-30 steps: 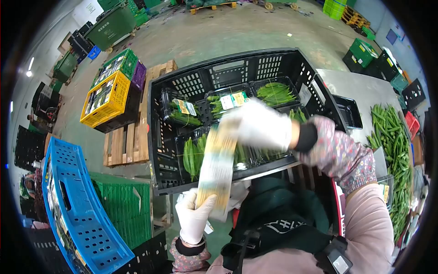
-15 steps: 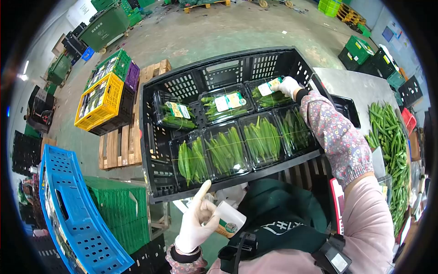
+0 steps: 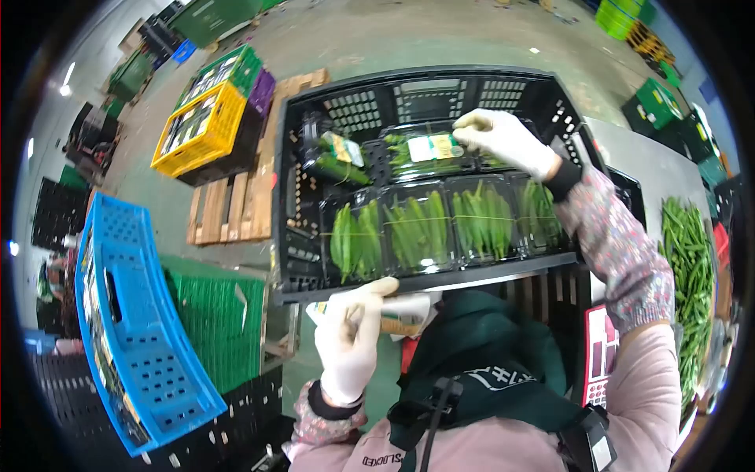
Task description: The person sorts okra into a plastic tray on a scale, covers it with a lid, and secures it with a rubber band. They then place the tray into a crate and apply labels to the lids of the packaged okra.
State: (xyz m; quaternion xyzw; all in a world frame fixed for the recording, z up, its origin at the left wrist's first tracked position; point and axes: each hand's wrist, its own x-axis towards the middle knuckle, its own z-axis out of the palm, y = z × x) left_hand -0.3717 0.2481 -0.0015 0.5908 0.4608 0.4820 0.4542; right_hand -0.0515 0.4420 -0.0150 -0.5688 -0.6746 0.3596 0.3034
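Note:
My left hand (image 3: 348, 338), white-gloved, is closed on a roll of labels (image 3: 410, 305) below the near rim of a black crate (image 3: 429, 275). The roll is blurred and partly hidden by the fingers. My gloved right hand (image 3: 507, 141) hovers over the crate's back row, loosely bent fingers apart, beside the label (image 3: 435, 148) on the middle clear pack of okra. It hides most of the pack to its right. At the back left, a labelled okra pack (image 3: 338, 160) sits tilted. Along the front row, several banded okra packs (image 3: 417, 228) show no labels.
Loose green pods (image 3: 688, 283) are heaped on the metal table (image 3: 629, 145) at right. A blue crate (image 3: 149, 330) and green crates (image 3: 216, 326) stand at left. Yellow crate (image 3: 200, 130) and wooden pallet (image 3: 228, 204) lie beyond. A red-and-white device (image 3: 599, 358) is near my right arm.
My right hand has come off the back-right pack's label and moved left, above the middle pack. My left hand has risen slightly with the label roll. The view has shifted.

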